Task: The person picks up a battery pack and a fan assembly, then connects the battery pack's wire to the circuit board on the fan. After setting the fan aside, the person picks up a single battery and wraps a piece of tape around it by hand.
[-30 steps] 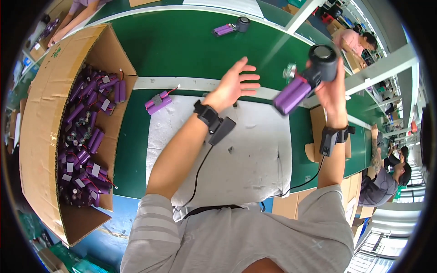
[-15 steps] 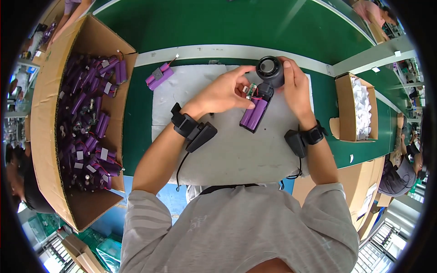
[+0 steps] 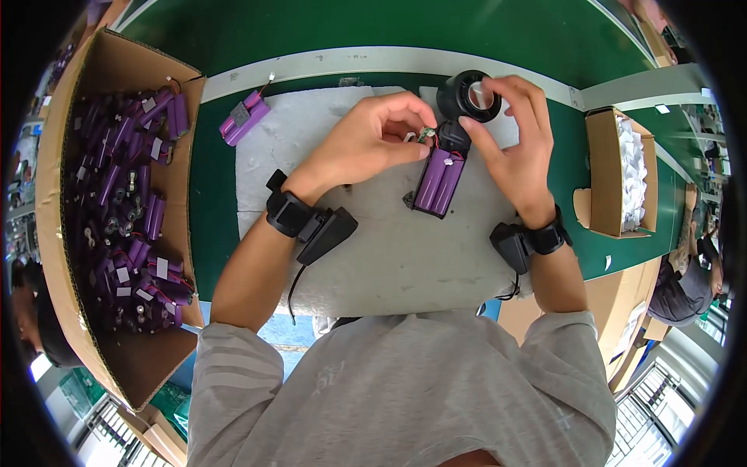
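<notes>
My left hand (image 3: 362, 140) pinches a small green circuit board (image 3: 426, 135) between thumb and fingertips, with thin red wires running beside it. My right hand (image 3: 517, 140) grips the rim of a black round housing (image 3: 451, 100) between thumb and forefinger, its other fingers curled. The housing's ringed end, with a shiny disc in the middle, faces right. Joined below the housing is a black holder with a purple two-cell battery pack (image 3: 438, 183) in it, a small white connector lying on top. The whole piece rests on a grey-white mat (image 3: 373, 257).
At the left stands a large cardboard box (image 3: 58, 226) full of purple battery packs (image 3: 117, 179). Another purple battery pack (image 3: 245, 118) lies at the mat's upper left corner. A small carton (image 3: 603, 179) of white pieces stands on the green table (image 3: 214, 233) at right.
The black housing has turned so its ringed end faces right. My right hand has shifted from the housing's side to its rim. My left hand still holds the circuit board.
</notes>
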The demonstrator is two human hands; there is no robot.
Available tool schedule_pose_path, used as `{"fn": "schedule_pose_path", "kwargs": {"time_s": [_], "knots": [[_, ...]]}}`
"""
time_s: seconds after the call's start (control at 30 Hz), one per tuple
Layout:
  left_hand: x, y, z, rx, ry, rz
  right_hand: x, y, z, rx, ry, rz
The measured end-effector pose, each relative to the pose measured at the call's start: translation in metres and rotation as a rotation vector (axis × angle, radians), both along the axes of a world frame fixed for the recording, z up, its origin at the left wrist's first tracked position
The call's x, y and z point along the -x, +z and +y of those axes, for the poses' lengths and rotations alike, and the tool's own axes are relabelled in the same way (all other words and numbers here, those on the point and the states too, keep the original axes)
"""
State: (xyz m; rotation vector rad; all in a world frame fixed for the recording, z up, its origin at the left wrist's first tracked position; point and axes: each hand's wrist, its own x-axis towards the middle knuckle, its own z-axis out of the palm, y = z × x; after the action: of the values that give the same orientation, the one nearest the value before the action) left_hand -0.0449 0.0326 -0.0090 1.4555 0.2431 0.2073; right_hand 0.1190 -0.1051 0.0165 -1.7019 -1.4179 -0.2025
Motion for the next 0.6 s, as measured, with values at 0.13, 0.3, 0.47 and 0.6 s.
{"fn": "schedule_pose_path", "kwargs": {"time_s": [0.13,0.3,0.47,0.6], "knots": [[0.001,0.000,0.002,0.065,-0.027,0.013,0.006,0.007,-0.018,0.156,0.168,-0.213],[0.002,0.001,0.002,0.103,-0.021,0.003,0.007,0.005,-0.018,0.379,0.356,0.034],[0.001,-0.001,0.006,0.069,-0.056,-0.003,0.009,0.001,-0.018,0.332,0.279,0.102],[0.002,-0.001,0.005,0.045,-0.034,-0.014,0.020,0.001,-0.018,0.285,0.204,0.178]]}}
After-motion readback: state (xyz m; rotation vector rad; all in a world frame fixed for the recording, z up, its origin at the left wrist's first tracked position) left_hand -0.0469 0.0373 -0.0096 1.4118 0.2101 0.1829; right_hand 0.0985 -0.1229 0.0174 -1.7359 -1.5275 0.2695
